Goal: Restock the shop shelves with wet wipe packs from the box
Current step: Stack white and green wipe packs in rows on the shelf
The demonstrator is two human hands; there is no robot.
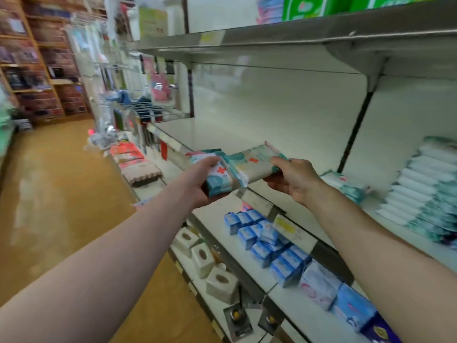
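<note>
Clenched on one wet wipe pack each, the left grip held the first pack from beneath, and the right grip pinched the end of the second pack (both carried a red cross mark). Between the grips the packs overlapped, above the shelf front edge. Right of the right grip lay a loose pack, then stacked packs. Below the grips sat blue boxes.

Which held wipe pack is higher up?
The pale pack gripped by the right hand; the teal pack in the left hand sits lower, to its left.
</note>
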